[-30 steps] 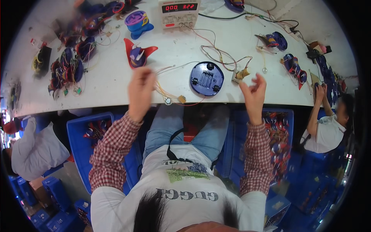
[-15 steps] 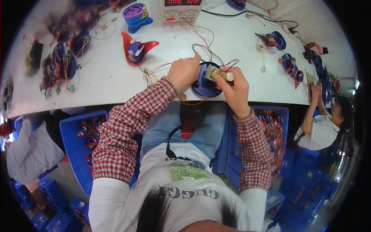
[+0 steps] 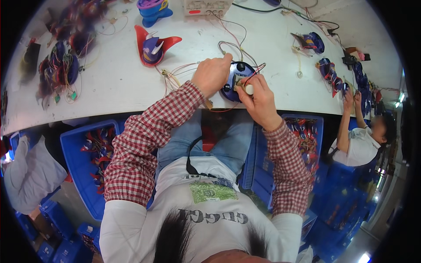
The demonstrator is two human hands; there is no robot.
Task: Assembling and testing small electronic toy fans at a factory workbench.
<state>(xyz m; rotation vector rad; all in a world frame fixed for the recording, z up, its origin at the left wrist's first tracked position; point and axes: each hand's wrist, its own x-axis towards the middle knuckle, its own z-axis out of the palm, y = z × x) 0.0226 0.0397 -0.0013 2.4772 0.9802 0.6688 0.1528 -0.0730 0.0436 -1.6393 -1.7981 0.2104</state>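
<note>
On the white table before me lies a round dark blue plastic base (image 3: 231, 95) with black fittings and a squarish part near its middle. My left hand (image 3: 212, 76) is closed against its left edge; its fingertips are mostly hidden. In my right hand (image 3: 261, 98) is a small yellowish part with a white rounded end (image 3: 249, 89), pinched and pressed down at the base's middle. Thin red and dark wires (image 3: 237, 46) loop beyond the base toward a power supply (image 3: 208, 8). A red and purple horned toy piece (image 3: 152, 49) sits to the left.
Wired toy assemblies (image 3: 59, 65) are heaped at the far left. More purple pieces (image 3: 312, 42) lie right. A blue and purple round piece (image 3: 153, 11) stands at the back. Blue bins (image 3: 72, 153) flank my legs. A co-worker (image 3: 364, 144) works at the right.
My right hand has lowered and tilted the yellowish part onto the base's middle. My left hand stays at the base's left edge. The co-worker's hands have moved apart.
</note>
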